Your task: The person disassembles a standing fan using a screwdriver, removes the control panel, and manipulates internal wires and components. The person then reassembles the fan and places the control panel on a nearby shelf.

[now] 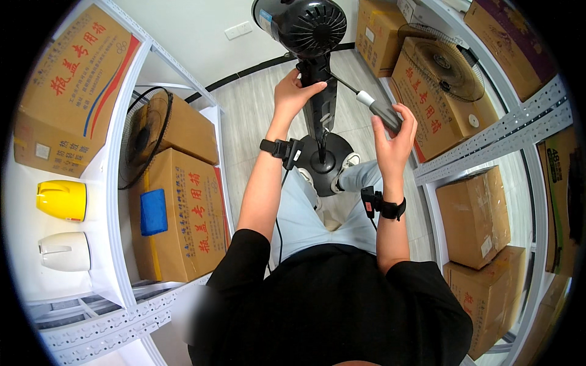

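A black pedestal fan (316,30) stands upright in front of me, its motor housing bare of any grille. My left hand (293,94) grips the fan's column just below the housing, thumb across the near side. In my right hand (395,137) is a screwdriver (384,116) with a grey handle and white collar, held by the fingers and thumb. Its dark shaft slants up and left to the side of the column below the motor. Whether the tip sits in a screw is too small to tell. The round base (326,163) rests on the floor near my feet.
To the left, a shelf holds cardboard boxes (183,213), a fan grille (143,137), a blue cloth (153,211), and yellow (62,200) and white (64,251) jugs. More boxes (473,216) and another grille (441,61) stand right. Behind the fan is a wall with a socket (238,30).
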`<state>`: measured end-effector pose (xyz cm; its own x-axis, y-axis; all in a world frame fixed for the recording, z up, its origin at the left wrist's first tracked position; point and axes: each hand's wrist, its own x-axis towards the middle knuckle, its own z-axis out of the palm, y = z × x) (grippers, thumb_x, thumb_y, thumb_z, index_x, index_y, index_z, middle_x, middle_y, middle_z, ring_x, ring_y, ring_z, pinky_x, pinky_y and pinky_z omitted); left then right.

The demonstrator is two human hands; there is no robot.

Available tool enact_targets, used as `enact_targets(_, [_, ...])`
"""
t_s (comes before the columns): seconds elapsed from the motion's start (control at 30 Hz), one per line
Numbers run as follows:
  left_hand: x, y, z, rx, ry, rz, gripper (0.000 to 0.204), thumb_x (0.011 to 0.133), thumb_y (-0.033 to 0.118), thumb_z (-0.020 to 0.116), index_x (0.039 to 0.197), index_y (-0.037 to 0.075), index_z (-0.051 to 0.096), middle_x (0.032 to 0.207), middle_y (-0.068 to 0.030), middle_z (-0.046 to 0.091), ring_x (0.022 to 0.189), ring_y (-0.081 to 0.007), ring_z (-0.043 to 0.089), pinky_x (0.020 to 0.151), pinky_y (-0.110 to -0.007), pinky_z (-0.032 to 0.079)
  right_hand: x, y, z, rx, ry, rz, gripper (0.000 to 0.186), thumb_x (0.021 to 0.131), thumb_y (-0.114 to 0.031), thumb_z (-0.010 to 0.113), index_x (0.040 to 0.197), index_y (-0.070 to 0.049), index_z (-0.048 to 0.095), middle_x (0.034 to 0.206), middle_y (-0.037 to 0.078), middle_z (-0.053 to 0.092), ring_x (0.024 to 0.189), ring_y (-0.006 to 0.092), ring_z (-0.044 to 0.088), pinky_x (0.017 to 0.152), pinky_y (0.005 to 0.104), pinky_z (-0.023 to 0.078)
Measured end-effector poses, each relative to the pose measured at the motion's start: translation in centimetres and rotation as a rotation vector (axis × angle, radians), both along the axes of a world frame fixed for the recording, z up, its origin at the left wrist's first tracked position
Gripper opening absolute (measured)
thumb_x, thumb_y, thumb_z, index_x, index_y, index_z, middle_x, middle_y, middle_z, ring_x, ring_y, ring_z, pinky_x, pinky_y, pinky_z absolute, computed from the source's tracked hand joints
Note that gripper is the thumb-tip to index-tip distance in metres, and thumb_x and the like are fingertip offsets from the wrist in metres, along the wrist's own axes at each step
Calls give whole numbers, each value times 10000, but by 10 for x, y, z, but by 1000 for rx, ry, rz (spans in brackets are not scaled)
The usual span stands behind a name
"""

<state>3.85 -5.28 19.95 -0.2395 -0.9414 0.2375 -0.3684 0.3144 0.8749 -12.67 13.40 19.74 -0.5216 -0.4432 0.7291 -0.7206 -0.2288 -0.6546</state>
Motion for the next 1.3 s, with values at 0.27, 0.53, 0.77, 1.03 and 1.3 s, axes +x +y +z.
enact_targets(0.27, [0, 2, 2, 25, 1, -10, 607, 648, 406, 874, 1092, 36, 691, 622, 19, 572, 540, -82, 514, 509, -249, 396, 0, 4, 1, 82, -223, 83, 403, 890, -142, 715, 1247, -58, 549, 1127, 128, 576, 992, 234, 630, 790, 356, 550])
enact_targets(0.53, [0, -1, 0, 3, -19, -8, 603, 648, 406, 875, 1084, 33, 687, 613, 29, 546, 537, -80, 495, 501, -253, 382, -13, 3, -11, 162, -119, 62, 407, 917, -126, 688, 1280, -43, 523, 1178, 147, 580, 857, 178, 677, 694, 300, 574])
enact_targets(0.77, [2, 4, 4, 5, 34, -11, 583, 658, 386, 874, 1076, 25, 687, 617, 32, 557, 535, -66, 494, 495, -238, 376, -5, 5, 6, 232, -490, 194, 395, 925, -128, 678, 1275, -38, 520, 1185, 148, 573, 888, 182, 676, 694, 284, 575])
enact_targets(1.03, [2, 4, 4, 10, 7, -15, 579, 665, 377, 870, 1079, 18, 685, 618, 29, 570, 538, -63, 504, 497, -235, 376, -6, 3, 1, 204, -498, 196, 402, 900, -144, 715, 1249, -31, 550, 1202, 138, 531, 1012, 227, 636, 746, 310, 580])
enact_targets(1.3, [-1, 4, 3, 18, 30, -12, 581, 660, 384, 871, 1087, 35, 687, 617, 26, 567, 534, -71, 505, 497, -244, 384, -9, 3, -5, 156, -210, 49, 452, 870, -168, 751, 1252, -34, 548, 1203, 139, 521, 1036, 225, 627, 779, 313, 571])
